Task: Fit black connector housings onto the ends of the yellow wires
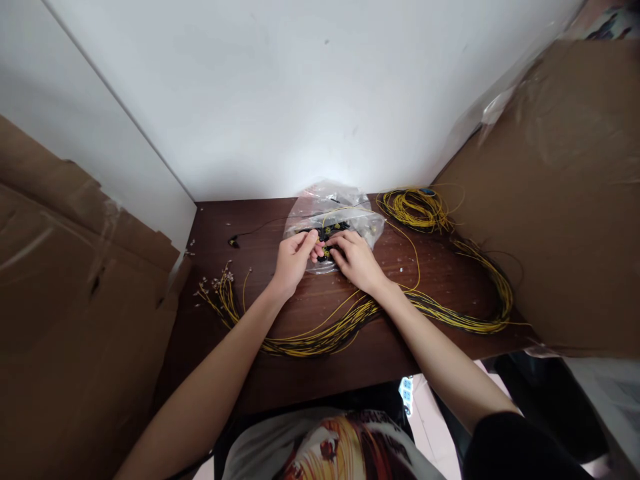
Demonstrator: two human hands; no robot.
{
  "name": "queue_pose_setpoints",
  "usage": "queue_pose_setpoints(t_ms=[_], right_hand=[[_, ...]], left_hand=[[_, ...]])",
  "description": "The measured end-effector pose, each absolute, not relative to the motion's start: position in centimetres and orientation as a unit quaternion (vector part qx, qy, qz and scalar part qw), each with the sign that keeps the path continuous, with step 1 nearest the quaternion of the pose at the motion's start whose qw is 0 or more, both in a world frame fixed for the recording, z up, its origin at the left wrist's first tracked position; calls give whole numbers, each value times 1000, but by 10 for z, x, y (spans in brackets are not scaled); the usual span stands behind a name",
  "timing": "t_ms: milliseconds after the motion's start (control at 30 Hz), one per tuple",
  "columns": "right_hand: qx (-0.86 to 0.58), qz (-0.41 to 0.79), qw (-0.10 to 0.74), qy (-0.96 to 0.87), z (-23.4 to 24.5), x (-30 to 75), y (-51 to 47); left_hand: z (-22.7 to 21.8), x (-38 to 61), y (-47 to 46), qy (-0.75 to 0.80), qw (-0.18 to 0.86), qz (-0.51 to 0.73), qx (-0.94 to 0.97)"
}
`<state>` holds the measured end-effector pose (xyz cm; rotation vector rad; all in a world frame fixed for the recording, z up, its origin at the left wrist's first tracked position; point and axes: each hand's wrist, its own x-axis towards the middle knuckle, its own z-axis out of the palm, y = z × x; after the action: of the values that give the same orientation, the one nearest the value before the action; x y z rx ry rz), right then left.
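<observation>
A clear plastic bag [320,193] lies near the back of the table with small black-and-yellow parts [336,227] in its opening. At the left side of these parts, my left hand [294,259] is closed in a pinch; a thin yellow wire [416,257] loops from the right toward its fingertips. My right hand [357,259] bends over the parts from the right, fingers a little apart, touching or just above them. Exactly what lies under its fingertips is hidden. Left of the bag sits a small black-and-yellow piece [233,242] on a thin dark wire.
A long bundle of yellow and black wires [320,343] curves across the dark wooden table [215,220], passing under my right forearm. Its left ends carry small terminals [220,280]. Coiled wires [415,210] lie back right. Cardboard [555,200] stands on both sides, a white wall [320,100] behind.
</observation>
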<state>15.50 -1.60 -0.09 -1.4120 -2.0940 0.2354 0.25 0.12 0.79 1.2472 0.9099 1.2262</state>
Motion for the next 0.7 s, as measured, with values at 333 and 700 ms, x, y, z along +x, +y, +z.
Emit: queue_pose_setpoints(t_ms=[333,700], right_hand=[[-533,101,299,-785,-1,156,-17],[-535,121,370,-749,2,157,-17]], left_hand=[[6,3,2,386,560,516,520],[6,3,2,379,560,517,525]])
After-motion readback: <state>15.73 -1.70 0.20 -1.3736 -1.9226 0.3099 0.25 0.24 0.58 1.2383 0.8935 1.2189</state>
